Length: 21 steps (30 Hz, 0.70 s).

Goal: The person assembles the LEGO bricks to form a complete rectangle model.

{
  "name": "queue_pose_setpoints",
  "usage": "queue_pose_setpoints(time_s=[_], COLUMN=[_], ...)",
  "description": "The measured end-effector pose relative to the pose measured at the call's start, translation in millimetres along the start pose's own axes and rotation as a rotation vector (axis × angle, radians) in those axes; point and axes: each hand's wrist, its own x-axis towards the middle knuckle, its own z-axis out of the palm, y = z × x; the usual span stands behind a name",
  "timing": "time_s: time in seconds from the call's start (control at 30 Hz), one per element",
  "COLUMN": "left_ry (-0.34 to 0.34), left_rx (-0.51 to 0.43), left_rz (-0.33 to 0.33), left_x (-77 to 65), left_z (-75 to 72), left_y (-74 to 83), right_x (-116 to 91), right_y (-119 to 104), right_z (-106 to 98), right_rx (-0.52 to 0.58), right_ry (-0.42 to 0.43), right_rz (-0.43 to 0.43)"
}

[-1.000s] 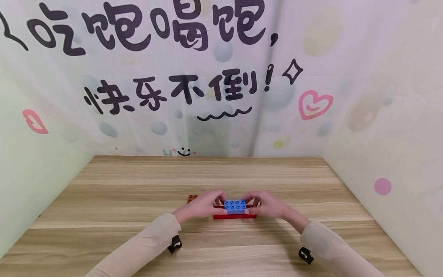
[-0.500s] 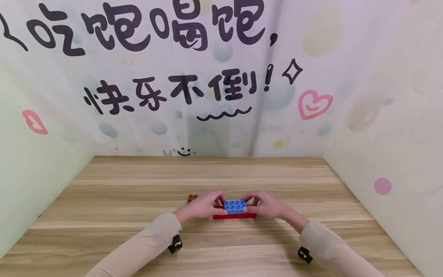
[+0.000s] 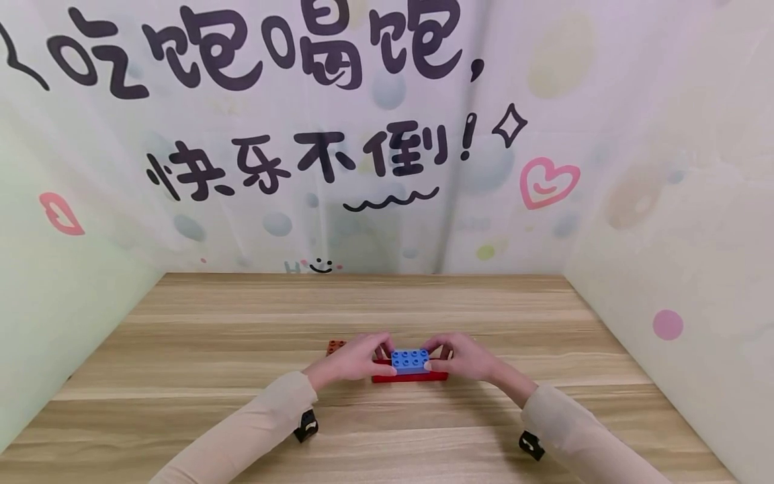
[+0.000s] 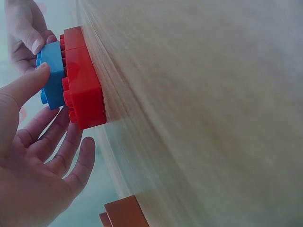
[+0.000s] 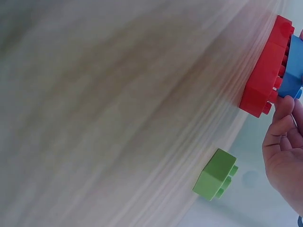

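In the head view a blue toy building brick [image 3: 410,361] with round studs lies centred on a row of red bricks [image 3: 410,378]. The left wrist view shows a seam between two red bricks [image 4: 84,80]. Some red studs show along the edge under the blue brick; whether it is fully seated I cannot tell. My left hand [image 3: 353,356] pinches the blue brick's left end, thumb in front, fingers behind. At the other end, my right hand [image 3: 468,356] pinches it likewise. The hands partly cover the red row's ends.
An orange-brown brick [image 3: 334,346] lies on the wooden table [image 3: 387,430] behind the left hand. A green brick [image 5: 215,175] stands near the right hand in the right wrist view, hidden in the head view. Printed curtain walls [image 3: 387,235] enclose the table.
Between the first and second frames my right thumb slid slightly left and up onto the blue brick's front. The bricks and my left hand stay practically in place.
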Motion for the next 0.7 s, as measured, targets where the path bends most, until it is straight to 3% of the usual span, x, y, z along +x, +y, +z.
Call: queue_pose_setpoints(time_s=[0.7], left_ry=[-0.004], left_rx=[-0.021], left_rz=[-0.014], left_x=[0.2], left_z=[0.2], left_y=[-2.3], right_x=[0.6], right_y=[3.2], right_z=[2.9], right_rx=[-0.057], right_ry=[0.024], right_rz=[-0.051])
